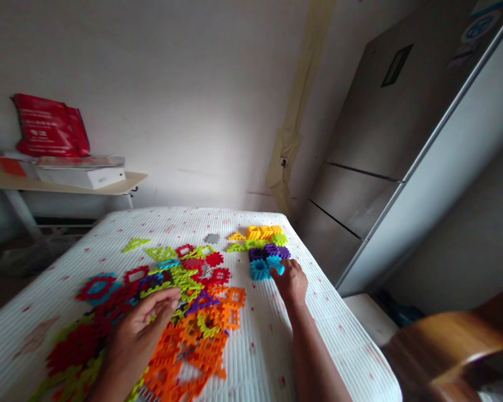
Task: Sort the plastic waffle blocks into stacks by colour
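Observation:
My right hand (pixel 292 282) is closed on a light-blue plastic building piece (pixel 274 262) at the right side of the table. That piece lies against a stack of light-blue square pieces (pixel 259 270), with purple pieces (pixel 270 250) just behind. Over the left part of a mixed heap hovers my left hand (pixel 145 324), thumb and fingers curled together. Yellow-green toothed pieces (pixel 183 279) lie by its fingertips; whether it pinches one I cannot make out. Orange pieces (pixel 205 340) spread to the right of this hand, and dark red pieces (pixel 77 349) to its left.
Yellow pieces (pixel 265 232) and lime pieces (pixel 255 244) stand in rows behind the purple ones. A grey piece (pixel 212 238) lies near the far edge of the cloth-covered table (pixel 264 346). A fridge (pixel 360 139) stands right; a side table (pixel 138 180) with a red bag (pixel 50 125) stands left.

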The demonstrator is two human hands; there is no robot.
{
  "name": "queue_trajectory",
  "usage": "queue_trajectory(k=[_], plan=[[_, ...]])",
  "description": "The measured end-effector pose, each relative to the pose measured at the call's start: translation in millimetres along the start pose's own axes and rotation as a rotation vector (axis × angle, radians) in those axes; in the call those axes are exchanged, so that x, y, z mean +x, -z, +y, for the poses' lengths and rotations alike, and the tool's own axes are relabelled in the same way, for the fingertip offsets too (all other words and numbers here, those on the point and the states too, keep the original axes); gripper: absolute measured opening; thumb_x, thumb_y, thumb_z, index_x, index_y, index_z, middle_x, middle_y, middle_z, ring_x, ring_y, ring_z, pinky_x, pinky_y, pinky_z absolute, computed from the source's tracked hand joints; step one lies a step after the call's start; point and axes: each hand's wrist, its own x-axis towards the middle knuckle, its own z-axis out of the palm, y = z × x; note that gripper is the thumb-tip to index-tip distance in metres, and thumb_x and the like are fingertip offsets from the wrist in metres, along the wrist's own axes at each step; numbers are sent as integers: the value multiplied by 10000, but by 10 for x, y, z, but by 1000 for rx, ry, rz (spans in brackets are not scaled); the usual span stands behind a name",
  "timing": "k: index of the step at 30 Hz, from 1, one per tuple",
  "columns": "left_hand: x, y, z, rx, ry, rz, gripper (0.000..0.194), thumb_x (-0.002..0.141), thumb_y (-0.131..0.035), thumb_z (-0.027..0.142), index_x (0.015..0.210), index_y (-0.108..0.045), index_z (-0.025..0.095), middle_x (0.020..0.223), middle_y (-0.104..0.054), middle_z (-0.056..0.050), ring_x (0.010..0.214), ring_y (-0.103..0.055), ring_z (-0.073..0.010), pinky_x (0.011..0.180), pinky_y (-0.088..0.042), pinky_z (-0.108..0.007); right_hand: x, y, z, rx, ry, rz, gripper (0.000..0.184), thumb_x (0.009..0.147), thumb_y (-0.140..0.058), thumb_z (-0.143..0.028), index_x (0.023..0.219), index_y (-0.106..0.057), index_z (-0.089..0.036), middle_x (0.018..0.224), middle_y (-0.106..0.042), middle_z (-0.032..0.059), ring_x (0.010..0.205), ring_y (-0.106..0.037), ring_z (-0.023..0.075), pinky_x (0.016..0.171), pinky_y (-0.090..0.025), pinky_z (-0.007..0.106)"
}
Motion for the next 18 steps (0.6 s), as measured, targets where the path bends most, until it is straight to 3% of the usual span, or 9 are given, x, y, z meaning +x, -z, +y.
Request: queue_trajectory(k=[7,12,18], plan=[[20,37,-26,19,-16,-13,494,534,-707,626,829,-699,229,888,-741,-41,891,-678,-220,802,-534,-253,-11,-20,-4,-53,25,16,181,777,-624,-312,881,-663,-169,857,-667,64,807,-615,194,625,-367,251],[26,30,-55,45,-67,-15,452,595,-690,588,846,-691,212,902,-738,-67,883,-681,-235,808,-539,-309,-23,-54,6,-62,49,43,207,794,-605,-340,887,-662,-164,845,-657,75,778,-615,202,595,-366,258],[26,192,186,44,-126,72,410,643,-666,534,853,-681,183,901,-736,-79,872,-683,-231,804,-535,-316,-24,-37,35,-32,73,98,270,824,-567,-401,959,-655,-183,890,-635,69,729,-595,180,545,-342,251]])
